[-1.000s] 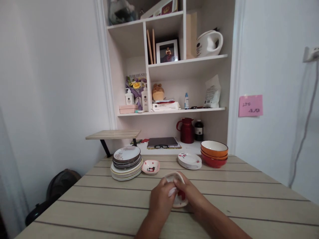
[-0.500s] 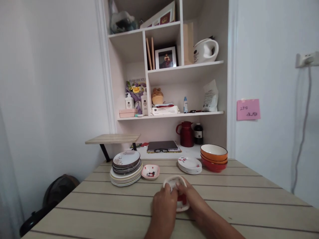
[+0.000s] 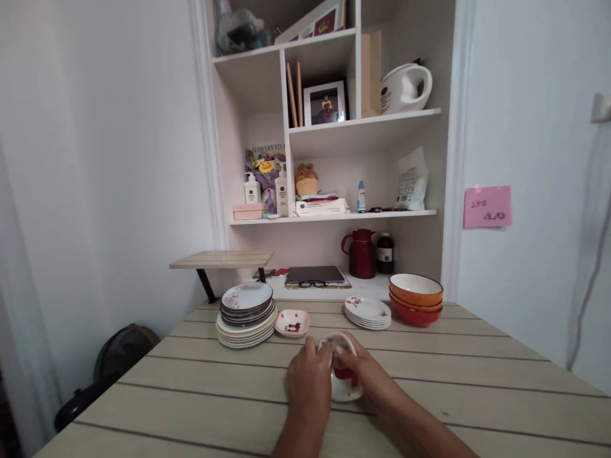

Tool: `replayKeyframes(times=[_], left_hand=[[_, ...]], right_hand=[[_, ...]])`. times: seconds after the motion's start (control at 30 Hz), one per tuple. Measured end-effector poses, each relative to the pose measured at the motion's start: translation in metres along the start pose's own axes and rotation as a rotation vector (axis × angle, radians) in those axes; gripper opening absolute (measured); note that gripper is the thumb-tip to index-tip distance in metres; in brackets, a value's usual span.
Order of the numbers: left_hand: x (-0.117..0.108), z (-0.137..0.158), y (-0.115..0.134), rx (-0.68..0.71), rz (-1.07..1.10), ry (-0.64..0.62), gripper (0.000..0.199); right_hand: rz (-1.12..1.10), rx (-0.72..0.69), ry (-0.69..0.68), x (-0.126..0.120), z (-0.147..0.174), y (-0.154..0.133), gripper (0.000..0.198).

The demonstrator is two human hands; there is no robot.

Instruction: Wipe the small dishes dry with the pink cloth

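Observation:
Over the near middle of the table, a small white dish with a red pattern is held tilted, its inside turned toward me. My right hand grips it by the right rim, with the thumb reaching inside. My left hand is closed at the dish's left side, its fingertips pinching what looks like a white cloth against the inner surface. The fingers hide much of the cloth and the dish's left part. Beyond them, a similar small square dish with red dots and a dark-and-red figure rests on the table.
Left of the square dish stands a tall stack of plates. Small flowered plates and stacked orange and red bowls sit at the back right. Behind are a low wooden stand, a dark laptop-like slab and a red jug.
The view has shifted slightly. My left fingers have moved from inside the dish toward its left rim, and the dish has turned a little in my right hand.

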State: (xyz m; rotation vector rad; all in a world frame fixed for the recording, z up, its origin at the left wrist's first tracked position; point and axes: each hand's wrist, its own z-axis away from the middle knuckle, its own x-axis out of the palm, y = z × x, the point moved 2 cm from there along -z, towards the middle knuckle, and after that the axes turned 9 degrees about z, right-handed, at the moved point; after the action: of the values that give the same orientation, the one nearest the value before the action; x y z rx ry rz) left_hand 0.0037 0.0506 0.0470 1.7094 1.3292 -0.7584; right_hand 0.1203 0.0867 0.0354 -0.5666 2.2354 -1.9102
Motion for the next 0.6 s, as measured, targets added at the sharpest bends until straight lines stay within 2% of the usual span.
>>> replayKeyframes(times=[0.13, 0.23, 0.33, 0.5, 0.6], left_hand=[[0.005, 0.002, 0.008, 0.067, -0.055, -0.070, 0.033], [0.006, 0.007, 0.008, 0.150, 0.045, -0.128, 0.032], [0.007, 0.011, 0.004, 0.178, 0.186, -0.163, 0.030], [0.006, 0.010, 0.002, 0.181, 0.244, -0.148, 0.034], [0.002, 0.005, 0.001, 0.044, 0.168, -0.081, 0.036]], right_hand=[[-0.089, 0.105, 0.105, 0.000, 0.001, 0.000, 0.037], [-0.133, 0.137, 0.148, -0.001, 0.002, -0.002, 0.037], [-0.111, 0.093, 0.128, 0.000, 0.002, -0.003, 0.038], [-0.011, 0.007, 0.088, 0.000, 0.001, -0.002, 0.038], [0.014, 0.005, 0.085, 0.002, 0.001, -0.002, 0.037]])
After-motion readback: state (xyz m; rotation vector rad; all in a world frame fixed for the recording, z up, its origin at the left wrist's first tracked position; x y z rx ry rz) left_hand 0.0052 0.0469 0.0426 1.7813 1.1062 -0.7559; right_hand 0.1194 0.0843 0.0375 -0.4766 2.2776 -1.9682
